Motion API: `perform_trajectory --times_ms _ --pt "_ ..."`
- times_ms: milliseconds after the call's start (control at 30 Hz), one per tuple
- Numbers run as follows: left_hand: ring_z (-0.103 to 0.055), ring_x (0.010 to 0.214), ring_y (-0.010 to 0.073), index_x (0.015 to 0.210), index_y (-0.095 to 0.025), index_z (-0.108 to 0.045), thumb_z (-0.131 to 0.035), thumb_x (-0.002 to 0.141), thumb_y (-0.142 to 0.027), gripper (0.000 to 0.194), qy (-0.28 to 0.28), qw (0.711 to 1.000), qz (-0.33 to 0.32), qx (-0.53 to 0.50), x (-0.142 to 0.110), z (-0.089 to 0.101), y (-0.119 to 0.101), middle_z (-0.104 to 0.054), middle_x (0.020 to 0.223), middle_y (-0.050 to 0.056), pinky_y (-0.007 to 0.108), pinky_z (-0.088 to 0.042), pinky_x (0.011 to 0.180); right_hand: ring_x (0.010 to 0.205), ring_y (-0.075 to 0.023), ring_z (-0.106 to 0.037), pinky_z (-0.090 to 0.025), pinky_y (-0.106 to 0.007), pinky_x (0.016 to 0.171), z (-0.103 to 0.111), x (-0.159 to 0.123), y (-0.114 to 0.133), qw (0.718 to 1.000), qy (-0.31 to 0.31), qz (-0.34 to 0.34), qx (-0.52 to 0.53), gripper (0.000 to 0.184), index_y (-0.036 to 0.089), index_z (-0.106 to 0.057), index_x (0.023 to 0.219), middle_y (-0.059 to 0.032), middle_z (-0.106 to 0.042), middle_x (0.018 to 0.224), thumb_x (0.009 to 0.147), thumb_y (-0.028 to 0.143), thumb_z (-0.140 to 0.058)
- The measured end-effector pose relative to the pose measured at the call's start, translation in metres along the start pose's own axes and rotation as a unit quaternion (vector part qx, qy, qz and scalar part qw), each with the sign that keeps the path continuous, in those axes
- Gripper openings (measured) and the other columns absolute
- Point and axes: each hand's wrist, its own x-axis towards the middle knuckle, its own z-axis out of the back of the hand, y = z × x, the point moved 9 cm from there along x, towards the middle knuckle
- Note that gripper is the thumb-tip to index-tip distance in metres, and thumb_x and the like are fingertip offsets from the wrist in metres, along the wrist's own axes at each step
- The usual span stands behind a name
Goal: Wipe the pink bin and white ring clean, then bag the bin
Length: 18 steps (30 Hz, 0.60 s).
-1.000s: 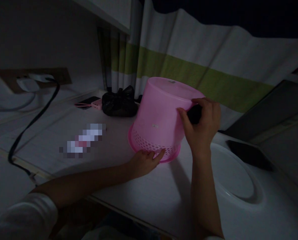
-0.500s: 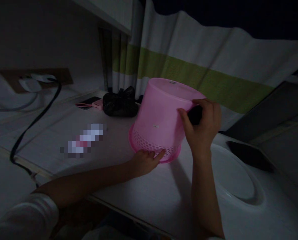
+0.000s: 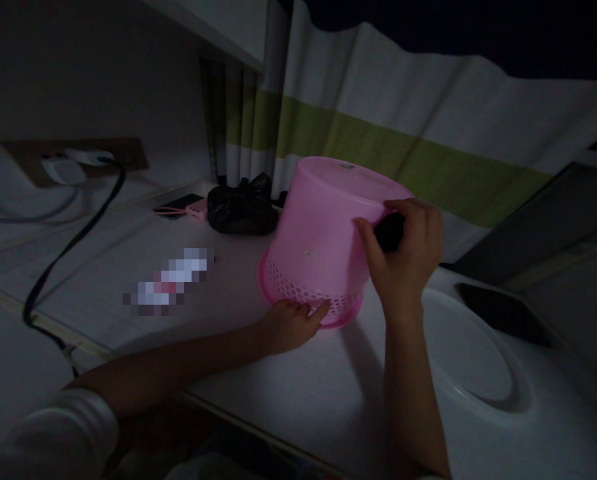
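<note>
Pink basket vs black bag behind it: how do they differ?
The pink basket is a rigid plastic tub, upside down and tilted; the black bag is soft, crumpled and knotted on top. The basket is much the larger. The left hand touches the basket's latticed rim and the right hand presses a dark thing against its side; no hand touches the bag. Both sit on the pale table.

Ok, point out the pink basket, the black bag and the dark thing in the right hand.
pink basket (image 3: 318,227): head view, solid side wall.
black bag (image 3: 242,208): head view, middle of bundle.
dark thing (image 3: 391,231): head view, part showing between fingers.
</note>
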Motion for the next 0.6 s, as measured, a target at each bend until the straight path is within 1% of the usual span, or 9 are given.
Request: perform_trajectory --times_ms 100,233,267,300,367,433,467,533,600 --pt "-0.063 0.054 0.0181 0.120 -0.015 -0.050 -0.055 0.083 -0.032 0.041 -0.020 1.000 -0.007 -0.004 -0.0016 0.0013 -0.0009 -0.066 0.068 0.002 0.029 -0.047 0.046 0.094 -0.0210 -0.052 -0.042 -0.036 0.081 0.0002 -0.0001 0.0004 1.000 0.005 -0.005 -0.003 0.036 0.017 -0.055 0.101 -0.0085 -0.058 0.099 0.080 0.045 -0.060" --pt "-0.063 0.056 0.0180 0.101 -0.017 -0.056 -0.057 0.082 -0.035 0.027 -0.023 1.000 -0.008 -0.007 -0.0043 -0.0001 -0.0006 -0.065 0.069 0.002 0.029 -0.048 0.047 0.093 -0.0213 -0.054 -0.043 -0.036 0.080 0.0021 -0.0001 0.0022 1.000 0.000 -0.005 -0.005 0.037 0.016 -0.056 0.100 -0.0088 -0.059 0.098 0.079 0.046 -0.062" --pt "-0.063 0.057 0.0179 0.100 -0.017 -0.056 -0.057 0.082 -0.035 0.025 -0.024 1.000 -0.008 -0.006 -0.0049 0.0000 -0.0006 -0.066 0.070 0.002 0.029 -0.047 0.047 0.093 -0.0213 -0.054 -0.043 -0.036 0.080 0.0026 -0.0001 0.0026 1.000 -0.003 -0.004 -0.006 0.037 0.016 -0.056 0.100 -0.0088 -0.060 0.098 0.078 0.045 -0.062" --pt "-0.063 0.056 0.0177 0.102 -0.017 -0.055 -0.057 0.082 -0.036 0.027 -0.027 1.000 -0.008 -0.003 -0.0053 0.0003 -0.0007 -0.066 0.071 0.002 0.028 -0.047 0.047 0.093 -0.0214 -0.054 -0.043 -0.036 0.079 0.0030 -0.0001 0.0029 1.000 -0.005 -0.003 -0.006 0.037 0.016 -0.056 0.100 -0.0088 -0.060 0.098 0.078 0.045 -0.063" --pt "-0.062 0.054 0.0172 0.113 -0.017 -0.052 -0.056 0.082 -0.037 0.038 -0.033 0.999 -0.008 0.009 -0.0059 0.0015 -0.0007 -0.066 0.070 0.002 0.028 -0.045 0.046 0.093 -0.0216 -0.054 -0.044 -0.036 0.079 0.0032 -0.0002 0.0031 1.000 -0.007 -0.002 -0.005 0.037 0.016 -0.056 0.100 -0.0089 -0.060 0.098 0.078 0.045 -0.063" --pt "-0.060 0.051 0.0166 0.123 -0.015 -0.046 -0.055 0.083 -0.035 0.046 -0.042 0.999 -0.013 0.028 -0.0061 0.0032 -0.0018 -0.064 0.067 0.002 0.028 -0.043 0.045 0.093 -0.0219 -0.054 -0.044 -0.037 0.080 0.0032 -0.0002 0.0031 1.000 -0.007 -0.001 -0.001 0.037 0.015 -0.056 0.100 -0.0095 -0.060 0.098 0.078 0.044 -0.063" --pt "-0.059 0.051 0.0162 0.125 -0.015 -0.045 -0.054 0.083 -0.032 0.047 -0.044 0.998 -0.019 0.035 -0.0062 0.0039 -0.0030 -0.063 0.066 0.001 0.028 -0.042 0.045 0.093 -0.0221 -0.054 -0.043 -0.037 0.080 0.0031 -0.0003 0.0031 1.000 -0.007 -0.001 0.002 0.037 0.015 -0.056 0.100 -0.0098 -0.059 0.098 0.079 0.044 -0.062" --pt "-0.059 0.052 0.0156 0.115 -0.015 -0.051 -0.054 0.082 -0.028 0.035 -0.047 0.998 -0.028 0.038 -0.0064 0.0049 -0.0046 -0.062 0.065 0.001 0.028 -0.042 0.046 0.093 -0.0221 -0.054 -0.043 -0.037 0.081 0.0033 -0.0003 0.0034 1.000 -0.008 0.002 0.005 0.036 0.015 -0.056 0.100 -0.0100 -0.059 0.097 0.079 0.043 -0.062" --pt "-0.059 0.054 0.0150 0.092 -0.015 -0.056 -0.053 0.081 -0.026 0.015 -0.045 0.998 -0.028 0.029 -0.0067 0.0052 -0.0044 -0.060 0.065 0.001 0.028 -0.042 0.046 0.093 -0.0219 -0.053 -0.043 -0.037 0.081 0.0036 -0.0004 0.0037 1.000 -0.010 0.005 0.005 0.036 0.015 -0.056 0.100 -0.0098 -0.059 0.097 0.078 0.043 -0.063"
